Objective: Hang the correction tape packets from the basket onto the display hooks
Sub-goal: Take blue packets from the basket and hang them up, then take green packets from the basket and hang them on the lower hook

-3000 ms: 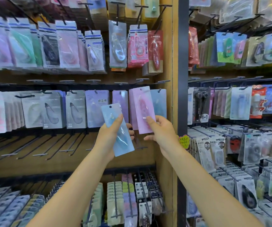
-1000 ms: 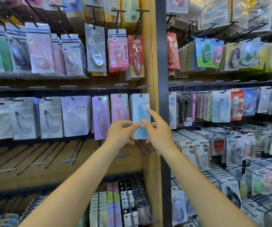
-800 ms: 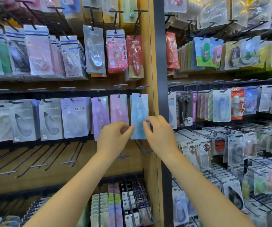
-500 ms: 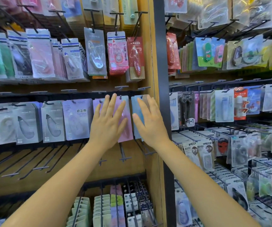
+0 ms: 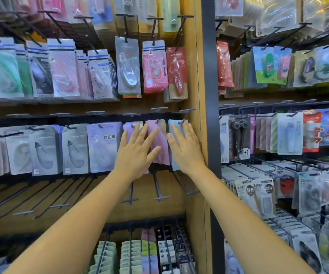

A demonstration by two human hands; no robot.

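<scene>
Both your hands are flat on the middle hook row, fingers straight, gripping nothing. Your left hand [image 5: 135, 153] is spread over the purple correction tape packet [image 5: 129, 128] and the left edge of the pink correction tape packet [image 5: 159, 143]; your thumb touches the pink one low down. Your right hand [image 5: 185, 149] presses flat on the blue correction tape packet [image 5: 174, 123], just beside the wooden upright [image 5: 194, 76] at the right edge of this bay.

All three packets hang side by side, each on its own display hook [image 5: 183, 121]. Blue is rightmost, pink in the middle, purple on the left. They look close to upright; lower halves are mostly hidden by your hands.

Left of purple hangs a lilac packet with Chinese print [image 5: 104, 147], then grey packets [image 5: 74, 149] further left. Row below has bare hooks [image 5: 157, 186] sticking out towards you. Black metal post [image 5: 209, 95] divides this bay from the right bay, which is full of other hanging stationery. Basket isn't in view.
</scene>
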